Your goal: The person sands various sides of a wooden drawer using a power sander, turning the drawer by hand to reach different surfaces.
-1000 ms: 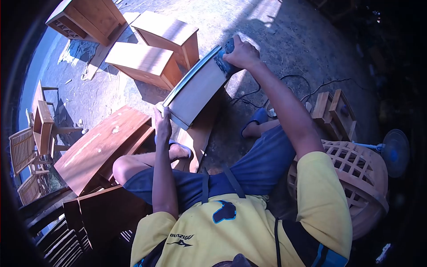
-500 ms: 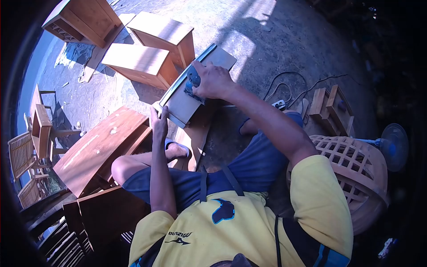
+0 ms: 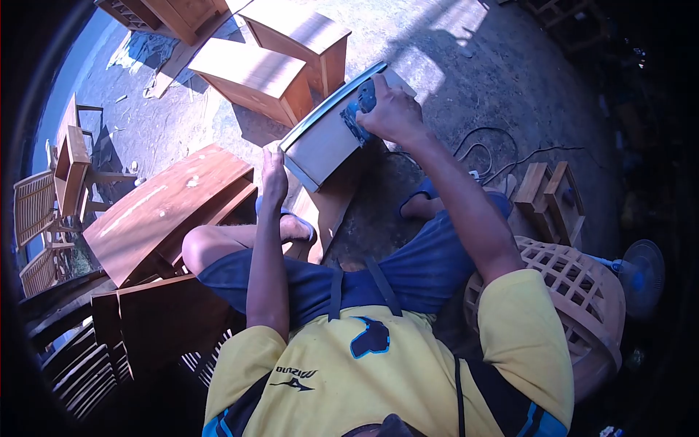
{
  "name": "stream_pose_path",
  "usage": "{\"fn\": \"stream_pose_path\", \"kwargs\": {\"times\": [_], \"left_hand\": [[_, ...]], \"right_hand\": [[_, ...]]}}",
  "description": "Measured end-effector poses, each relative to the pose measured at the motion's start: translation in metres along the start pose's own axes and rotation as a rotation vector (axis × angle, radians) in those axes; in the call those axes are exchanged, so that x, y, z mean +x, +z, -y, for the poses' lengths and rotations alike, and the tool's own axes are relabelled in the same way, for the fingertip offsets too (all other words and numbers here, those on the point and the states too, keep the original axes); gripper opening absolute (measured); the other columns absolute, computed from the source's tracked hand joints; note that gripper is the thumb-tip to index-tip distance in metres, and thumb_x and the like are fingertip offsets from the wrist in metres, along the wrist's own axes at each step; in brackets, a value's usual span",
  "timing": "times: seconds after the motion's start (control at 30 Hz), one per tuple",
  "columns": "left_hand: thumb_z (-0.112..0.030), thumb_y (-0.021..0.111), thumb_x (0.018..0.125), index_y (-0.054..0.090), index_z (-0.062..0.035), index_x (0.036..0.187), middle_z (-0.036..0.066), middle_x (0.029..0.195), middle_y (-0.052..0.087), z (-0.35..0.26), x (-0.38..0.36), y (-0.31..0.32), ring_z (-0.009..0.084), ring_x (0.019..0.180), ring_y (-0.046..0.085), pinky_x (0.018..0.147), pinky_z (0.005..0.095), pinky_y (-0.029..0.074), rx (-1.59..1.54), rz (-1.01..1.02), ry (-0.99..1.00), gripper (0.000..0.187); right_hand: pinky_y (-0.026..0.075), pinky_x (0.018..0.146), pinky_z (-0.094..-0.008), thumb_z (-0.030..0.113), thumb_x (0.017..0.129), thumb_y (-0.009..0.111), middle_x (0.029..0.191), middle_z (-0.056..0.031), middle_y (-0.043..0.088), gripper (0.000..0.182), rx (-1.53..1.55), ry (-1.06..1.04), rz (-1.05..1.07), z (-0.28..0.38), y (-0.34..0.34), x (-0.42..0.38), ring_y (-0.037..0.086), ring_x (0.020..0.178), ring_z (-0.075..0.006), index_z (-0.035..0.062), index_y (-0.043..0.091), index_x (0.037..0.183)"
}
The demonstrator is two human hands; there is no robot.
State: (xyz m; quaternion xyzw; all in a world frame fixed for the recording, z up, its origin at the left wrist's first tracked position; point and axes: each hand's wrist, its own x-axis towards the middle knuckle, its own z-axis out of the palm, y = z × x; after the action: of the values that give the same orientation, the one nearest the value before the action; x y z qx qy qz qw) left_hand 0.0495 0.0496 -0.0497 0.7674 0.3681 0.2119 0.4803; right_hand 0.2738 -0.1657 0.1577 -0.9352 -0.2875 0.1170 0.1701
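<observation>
A blue power sander (image 3: 357, 116) is in my right hand (image 3: 394, 111), its pad against the pale inner face of a wooden drawer-like piece (image 3: 320, 151). The fingers of that hand are wrapped round the tool's body. My left hand (image 3: 274, 175) grips the near left corner of the same piece, its fingertips at the edge. The piece lies tilted in front of me, with a shiny strip along its far long side. Below it, a wooden board (image 3: 336, 207) shows between my feet.
Two wooden cabinets (image 3: 247, 76) stand just beyond the piece. A reddish wooden table (image 3: 167, 207) is at the left, beside chairs (image 3: 35, 207). To the right are a cable (image 3: 517, 156), small wooden frames (image 3: 550, 200), a latticed wooden chair (image 3: 568, 280) and a fan (image 3: 644, 277).
The view has shifted. My right hand and the sander have moved right along the piece, towards its far end. My left hand still holds the near left corner.
</observation>
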Motion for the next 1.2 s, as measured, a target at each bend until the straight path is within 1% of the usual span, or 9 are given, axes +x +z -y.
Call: {"fn": "stream_pose_path", "kwargs": {"times": [0.07,0.27,0.43,0.6,0.67,0.93,1.0,1.13,1.2], "left_hand": [[-0.045,0.04,0.114,0.054,0.0021,0.139,0.029,0.134,0.061,-0.016,0.002,-0.007,0.0418,0.13,0.057,0.114,0.0464,0.04,-0.265,0.153,0.025,0.055],[-0.037,0.037,0.115,0.056,0.0001,0.138,0.026,0.134,0.062,-0.037,-0.005,-0.017,0.0387,0.13,0.058,0.113,0.0453,0.041,-0.211,0.185,-0.018,0.048],[-0.033,0.019,0.119,0.056,-0.0038,0.144,0.017,0.139,0.062,-0.038,-0.011,-0.007,0.0274,0.132,0.055,0.12,0.0399,0.037,-0.459,0.138,-0.042,0.054],[-0.042,0.014,0.119,0.022,-0.0148,0.168,0.017,0.161,0.041,-0.028,-0.023,0.052,0.0291,0.15,0.04,0.129,0.0382,0.026,-0.738,-0.059,-0.114,0.056],[-0.043,0.016,0.119,0.021,-0.0132,0.168,0.017,0.163,0.038,-0.021,-0.035,0.067,0.0288,0.152,0.037,0.129,0.0381,0.025,-0.836,-0.116,-0.159,0.058],[-0.048,0.022,0.118,0.013,-0.007,0.171,0.017,0.171,0.027,0.008,-0.064,0.081,0.0274,0.158,0.029,0.13,0.0379,0.025,-0.994,-0.089,-0.217,0.068],[-0.049,0.024,0.117,0.012,-0.0054,0.171,0.017,0.173,0.024,-0.002,-0.06,0.08,0.0271,0.16,0.027,0.13,0.0378,0.024,-0.986,-0.046,-0.183,0.071],[-0.053,0.036,0.114,0.002,-0.0018,0.171,0.022,0.17,0.027,-0.093,-0.06,0.041,0.0329,0.155,0.035,0.127,0.0413,0.031,-0.903,-0.143,-0.026,0.084],[-0.041,0.046,0.113,0.002,-0.0015,0.171,0.026,0.174,0.019,-0.086,-0.059,0.038,0.0379,0.16,0.025,0.13,0.0434,0.023,-0.562,-0.157,0.012,0.082]], "right_hand": [[0.058,0.097,-0.0585,0.042,0.084,0.08,0.12,-0.0324,0.063,0.08,-0.007,-0.086,0.068,0.039,0.007,-0.042,0.07,0.108,-0.0538,0.0103,0.043,0.148],[0.057,0.097,-0.0597,0.043,0.083,0.081,0.12,-0.0319,0.063,0.081,-0.031,-0.184,0.171,0.037,0.004,-0.057,0.07,0.108,-0.054,0.0107,0.044,0.148],[0.057,0.096,-0.0591,0.044,0.082,0.082,0.12,-0.0332,0.066,0.084,-0.06,-0.032,-0.09,-0.001,0.0,-0.007,0.07,0.108,-0.0537,0.0098,0.045,0.149],[0.057,0.095,-0.057,0.042,0.082,0.082,0.121,-0.0305,0.069,0.079,-0.108,-0.167,-0.001,0.036,0.01,-0.049,0.071,0.108,-0.0502,0.0088,0.049,0.146],[0.057,0.095,-0.0565,0.042,0.082,0.083,0.12,-0.0297,0.07,0.078,-0.096,-0.266,0.016,0.033,0.015,-0.047,0.071,0.109,-0.0491,0.0085,0.05,0.145],[0.056,0.094,-0.0561,0.039,0.082,0.082,0.109,-0.0299,0.073,0.076,-0.121,0.034,-0.111,0.009,-0.005,-0.001,0.071,0.104,-0.0508,0.0063,0.049,0.142],[0.056,0.093,-0.0574,0.04,0.081,0.083,0.109,-0.0308,0.071,0.078,0.01,-0.128,-0.048,0.024,0.007,-0.013,0.071,0.103,-0.0516,0.0071,0.048,0.143],[0.056,0.095,-0.0567,0.043,0.082,0.082,0.113,-0.0305,0.07,0.077,-0.118,-0.232,0.009,0.059,0.014,-0.043,0.07,0.106,-0.0516,0.0102,0.049,0.143],[0.056,0.096,-0.0566,0.044,0.081,0.083,0.113,-0.0304,0.071,0.078,-0.133,-0.156,0.002,0.046,0.007,-0.032,0.07,0.107,-0.0514,0.0099,0.049,0.142]]}}
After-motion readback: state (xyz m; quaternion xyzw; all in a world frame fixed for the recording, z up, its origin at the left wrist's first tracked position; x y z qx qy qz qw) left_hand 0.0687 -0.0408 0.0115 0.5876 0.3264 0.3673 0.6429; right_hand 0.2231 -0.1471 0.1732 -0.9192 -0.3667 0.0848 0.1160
